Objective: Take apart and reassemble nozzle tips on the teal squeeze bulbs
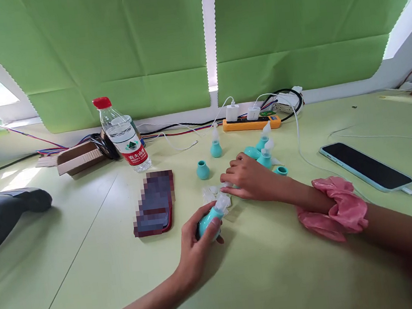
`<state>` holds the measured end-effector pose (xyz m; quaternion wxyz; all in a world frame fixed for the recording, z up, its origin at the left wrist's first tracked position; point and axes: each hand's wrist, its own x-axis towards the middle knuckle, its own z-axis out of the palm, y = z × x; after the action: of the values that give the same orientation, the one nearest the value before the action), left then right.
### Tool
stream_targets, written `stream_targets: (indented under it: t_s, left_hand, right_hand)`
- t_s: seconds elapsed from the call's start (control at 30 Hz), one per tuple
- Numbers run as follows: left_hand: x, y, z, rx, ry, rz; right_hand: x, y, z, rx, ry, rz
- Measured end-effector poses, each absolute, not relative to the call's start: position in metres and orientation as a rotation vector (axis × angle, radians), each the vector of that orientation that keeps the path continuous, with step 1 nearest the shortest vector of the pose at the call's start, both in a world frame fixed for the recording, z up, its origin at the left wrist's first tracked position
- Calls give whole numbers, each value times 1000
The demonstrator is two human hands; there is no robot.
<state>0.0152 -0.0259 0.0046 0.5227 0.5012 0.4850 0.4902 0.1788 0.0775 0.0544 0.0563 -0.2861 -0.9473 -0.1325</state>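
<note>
My left hand (197,238) is wrapped round a teal rubber bulb syringe (209,220), tilted up to the right, with a clear plastic piece at its top end. To its upper right, my right hand (248,177) has its fingers curled low over small clear plastic parts (211,193) on the table. Something whitish shows at its fingertips, but I cannot make out what it is. Beyond stand an open teal bulb (203,170) without a nozzle and a bulb with a clear nozzle (216,148). Several more teal bulbs (265,158) sit behind my right hand, partly hidden by it.
A red-cased phone (154,203) lies left of my hands, with a water bottle (127,139) behind it. An orange power strip (250,123) with chargers sits at the back. To the right lies another phone (367,165) on a white cable. A black object (10,213) stands far left.
</note>
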Motion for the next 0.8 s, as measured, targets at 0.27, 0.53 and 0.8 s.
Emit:
stream_targets:
  t_s: [0.27, 0.53, 0.8]
  left_hand:
    - [20, -22, 11, 924, 1048, 1172]
    - [18, -22, 6, 1052, 1017, 1195]
    - [16, -27, 2, 1156, 1042, 1156]
  right_hand:
    - [186, 77, 58, -773, -2763, -158]
    - [176, 53, 57, -373, -2518, 303]
    - [169, 55, 43, -307, -2332, 693]
